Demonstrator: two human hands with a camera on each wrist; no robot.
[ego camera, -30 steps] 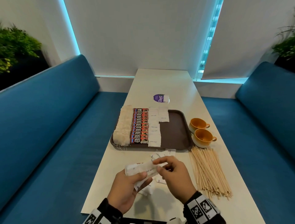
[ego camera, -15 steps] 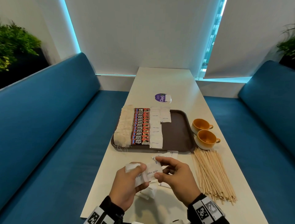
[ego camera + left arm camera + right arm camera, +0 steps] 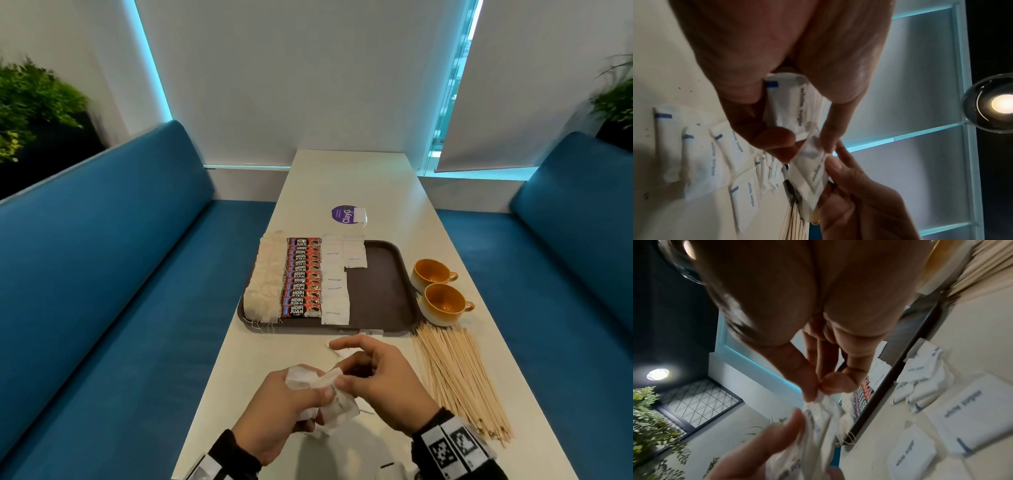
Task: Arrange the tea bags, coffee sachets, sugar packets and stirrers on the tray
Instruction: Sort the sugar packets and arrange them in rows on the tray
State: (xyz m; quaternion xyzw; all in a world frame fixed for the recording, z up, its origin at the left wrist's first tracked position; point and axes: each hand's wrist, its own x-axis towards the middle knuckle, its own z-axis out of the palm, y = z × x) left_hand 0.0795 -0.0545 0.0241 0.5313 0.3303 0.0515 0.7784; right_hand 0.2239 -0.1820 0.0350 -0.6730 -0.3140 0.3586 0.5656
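Note:
A brown tray lies mid-table. It carries a column of tea bags, a column of red coffee sachets and white sugar packets. Near the table's front edge my left hand grips a bunch of sugar packets. My right hand pinches the corner of one packet from that bunch between thumb and forefinger. More loose sugar packets lie on the table under the hands. Wooden stirrers lie in a fan right of my hands.
Two orange cups stand right of the tray, close behind the stirrers. A purple round sticker with a white packet sits beyond the tray. Blue benches flank the white table.
My hands drew nearer to me and lower. The left hand bunched the packets tighter, and the right hand shifted from the packet's flat edge to pinching its corner.

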